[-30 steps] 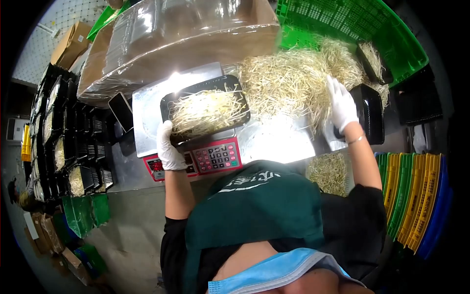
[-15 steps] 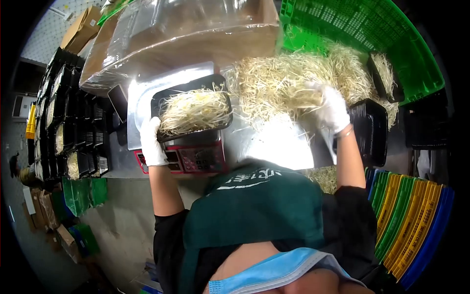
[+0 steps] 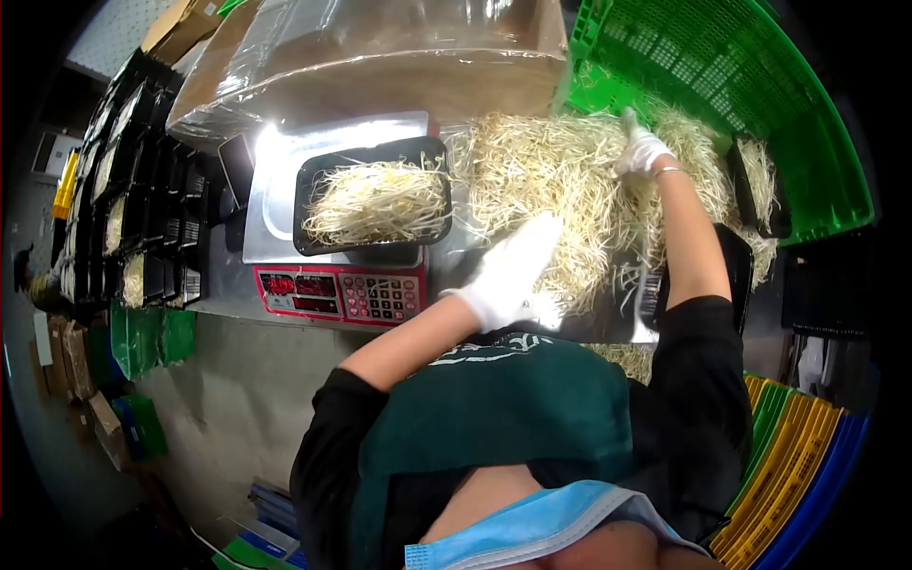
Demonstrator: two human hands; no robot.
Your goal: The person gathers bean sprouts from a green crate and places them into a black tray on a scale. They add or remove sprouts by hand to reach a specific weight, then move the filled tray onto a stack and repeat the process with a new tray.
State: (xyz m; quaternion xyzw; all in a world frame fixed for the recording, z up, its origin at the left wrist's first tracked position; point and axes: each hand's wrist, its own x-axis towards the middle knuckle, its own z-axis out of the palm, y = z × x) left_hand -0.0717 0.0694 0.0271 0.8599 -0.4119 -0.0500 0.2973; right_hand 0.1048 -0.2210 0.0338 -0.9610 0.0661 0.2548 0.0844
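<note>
Gently brace the sprouts (image 3: 532,161) with the left hand (image 3: 513,271), fingers extended and unclenched; gather loosely with the right hand (image 3: 646,154), whose grip cannot be determined.

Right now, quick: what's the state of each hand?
Left hand: open, fingers extended at the sprout pile.
Right hand: at the pile's far side; grip cannot be told.

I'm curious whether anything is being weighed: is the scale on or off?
On. Red digits glow on the display of the scale, and a tray of sprouts sits on top.
</note>
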